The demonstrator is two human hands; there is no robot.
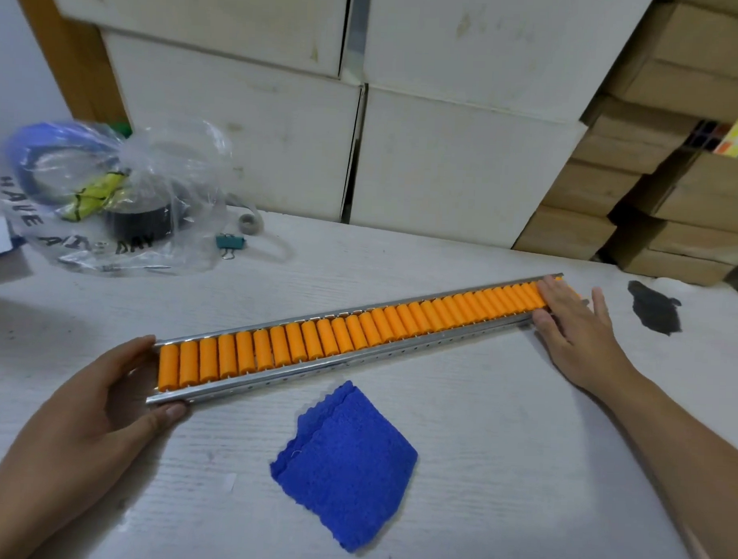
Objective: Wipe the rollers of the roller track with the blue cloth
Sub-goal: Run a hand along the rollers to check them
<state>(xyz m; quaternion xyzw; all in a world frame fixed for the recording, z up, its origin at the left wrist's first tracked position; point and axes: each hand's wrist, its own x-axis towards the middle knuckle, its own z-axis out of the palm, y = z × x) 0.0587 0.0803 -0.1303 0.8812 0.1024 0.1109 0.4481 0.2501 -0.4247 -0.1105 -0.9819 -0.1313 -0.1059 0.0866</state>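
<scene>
The roller track [339, 362], a long metal channel with several orange rollers [357, 331], lies slanted across the white table from near left to far right. My left hand [103, 399] grips its near left end, thumb on the front rail and fingers behind. My right hand [575, 324] lies flat over the far right end, fingers spread, covering the last rollers. The folded blue cloth [346, 466] rests on the table in front of the track, between my forearms, untouched by either hand.
A clear plastic bag [111, 195] with tape rolls sits at the back left, a green binder clip [230, 243] beside it. A dark stain [655, 308] marks the table at the right. White boxes [447, 156] and brown cartons [654, 205] stand stacked behind.
</scene>
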